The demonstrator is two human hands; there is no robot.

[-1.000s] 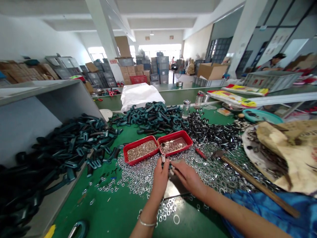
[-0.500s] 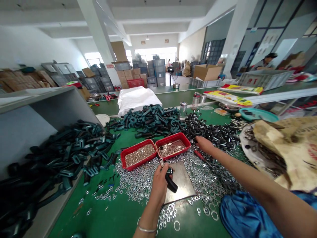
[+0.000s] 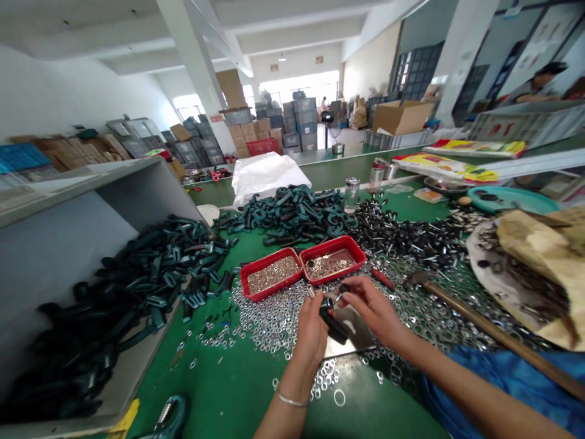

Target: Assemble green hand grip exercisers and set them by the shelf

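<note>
Work area: the hands operate above a steel plate lying on the green workbench. Clock positions below are taken from the hands, with 12 o'clock straight ahead.

Edges and clearance: the plate's near corner points toward 6 o'clock, and its far part is partly hidden by the hands. Open green bench surface lies at 7 to 8 o'clock, with only scattered steel washers. The main bed of washers surrounds the plate from 9 o'clock round to 3 o'clock. Two red trays stand just beyond the hands at 11 to 12 o'clock, leaving a narrow margin. A wooden-handled hammer lies at 3 o'clock, well apart from the hands. A grey shelf with dark clips stands at 9 to 10 o'clock.

Hands: the left hand is closed around a black plastic part, which is held above the plate. The right hand is narrowed to a pinch on a small silver piece, just beside the top of the black plastic part.
</note>
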